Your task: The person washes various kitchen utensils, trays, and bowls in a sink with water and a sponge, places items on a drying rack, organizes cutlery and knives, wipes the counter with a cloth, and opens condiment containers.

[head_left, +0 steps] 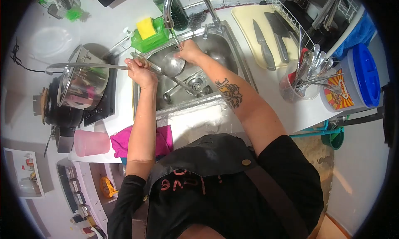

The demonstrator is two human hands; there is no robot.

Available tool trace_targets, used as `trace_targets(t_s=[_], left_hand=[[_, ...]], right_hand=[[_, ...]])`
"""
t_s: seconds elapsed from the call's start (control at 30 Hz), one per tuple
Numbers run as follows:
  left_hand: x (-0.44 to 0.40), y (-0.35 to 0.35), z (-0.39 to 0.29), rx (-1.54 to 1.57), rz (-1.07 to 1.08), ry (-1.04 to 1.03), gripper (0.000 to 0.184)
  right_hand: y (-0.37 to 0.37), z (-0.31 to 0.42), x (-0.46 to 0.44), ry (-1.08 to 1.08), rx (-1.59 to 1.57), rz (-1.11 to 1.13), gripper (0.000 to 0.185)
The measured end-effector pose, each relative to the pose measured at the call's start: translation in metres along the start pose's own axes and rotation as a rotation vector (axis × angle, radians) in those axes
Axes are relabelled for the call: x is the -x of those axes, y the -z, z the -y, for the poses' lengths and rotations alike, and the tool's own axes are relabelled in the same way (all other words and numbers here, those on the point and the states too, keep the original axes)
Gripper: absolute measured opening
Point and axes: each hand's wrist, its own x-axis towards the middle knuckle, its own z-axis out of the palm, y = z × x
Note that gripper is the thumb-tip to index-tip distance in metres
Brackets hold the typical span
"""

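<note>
My left hand [142,72] is closed around the long metal handle of a ladle [173,65], whose far end sticks out to the left past the sink. The round bowl of the ladle is over the sink [232,52], under the tap [167,22]. My right hand [190,52] is at the bowl's rim, with its fingers bent against it and partly hidden. A thin stream of water seems to fall from the tap beside these fingers. Metal utensils [167,97] lie in the sink basin around the drain [195,85].
A green soap holder [150,38] with a yellow sponge [146,28] stands behind the sink. On the right are a cutting board [249,18] with knives, a cup of cutlery [297,87] and a blue-lidded tub [365,75]. A steel pot [85,81] is left, near a magenta cloth [124,141].
</note>
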Motion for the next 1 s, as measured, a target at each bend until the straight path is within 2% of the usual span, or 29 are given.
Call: trace_targets(t_s=[0.03, 0.07, 0.13, 0.17, 0.2, 0.27, 0.33, 0.4, 0.57, 0.63, 0.67, 0.73, 0.77, 0.8, 0.87, 0.9, 1.0], left_hand=[[-0.003, 0.002, -0.003, 0.007, -0.022, 0.021, 0.041], [-0.006, 0.005, -0.004, 0.005, -0.022, 0.021, 0.041], [-0.015, 0.013, -0.004, 0.153, -0.042, 0.009, 0.045], [-0.018, 0.017, -0.004, 0.178, -0.053, 0.048, 0.047], [-0.019, 0.018, -0.005, 0.175, -0.047, 0.049, 0.047], [-0.020, 0.021, -0.005, 0.451, -0.176, 0.183, 0.049], [-0.016, 0.022, -0.008, 0.487, -0.197, 0.236, 0.050], [-0.014, 0.022, -0.008, 0.592, -0.263, 0.333, 0.051], [-0.005, 0.017, 0.004, 0.471, -0.220, 0.326, 0.049], [0.001, 0.009, 0.015, 0.258, -0.206, 0.256, 0.046], [0.003, 0.005, 0.019, 0.259, -0.205, 0.257, 0.046], [0.007, 0.000, 0.025, 0.075, -0.132, 0.146, 0.043], [0.009, -0.002, 0.027, 0.056, -0.092, 0.133, 0.041], [0.012, -0.006, 0.026, 0.056, -0.095, 0.133, 0.041], [0.017, -0.014, 0.022, -0.061, -0.002, 0.053, 0.038], [0.016, -0.013, 0.022, -0.061, -0.005, 0.051, 0.038], [0.008, -0.010, 0.014, -0.135, 0.103, -0.013, 0.032]], right_hand=[[0.002, -0.001, 0.001, -0.031, -0.241, 0.082, 0.025], [0.004, -0.002, 0.001, -0.031, -0.242, 0.084, 0.025], [0.010, -0.003, 0.001, -0.343, -1.071, 0.358, 0.035], [0.015, -0.007, 0.003, -0.313, -1.112, 0.490, 0.046], [0.017, -0.004, 0.005, -0.310, -1.118, 0.486, 0.046], [0.020, 0.002, 0.009, -0.279, -1.212, 0.707, 0.047], [0.022, 0.009, 0.007, -0.285, -1.213, 0.709, 0.045], [0.027, 0.012, 0.005, -0.350, -1.083, 0.618, 0.043], [0.034, 0.003, 0.006, -0.310, -0.928, 0.652, 0.042], [0.041, -0.003, 0.011, -0.352, -0.960, 0.678, 0.034], [0.042, -0.008, 0.011, -0.352, -0.960, 0.676, 0.034], [0.033, -0.026, 0.005, -0.212, -0.823, 0.655, 0.023], [0.027, -0.032, 0.000, -0.177, -0.679, 0.630, 0.031], [0.024, -0.031, 0.000, -0.179, -0.678, 0.632, 0.031], [0.018, -0.031, 0.001, 0.015, -0.071, 0.387, 0.022], [0.025, -0.015, 0.010, 0.061, 0.235, 0.359, 0.015], [0.019, 0.004, 0.019, -0.049, 0.333, 0.369, 0.015]])
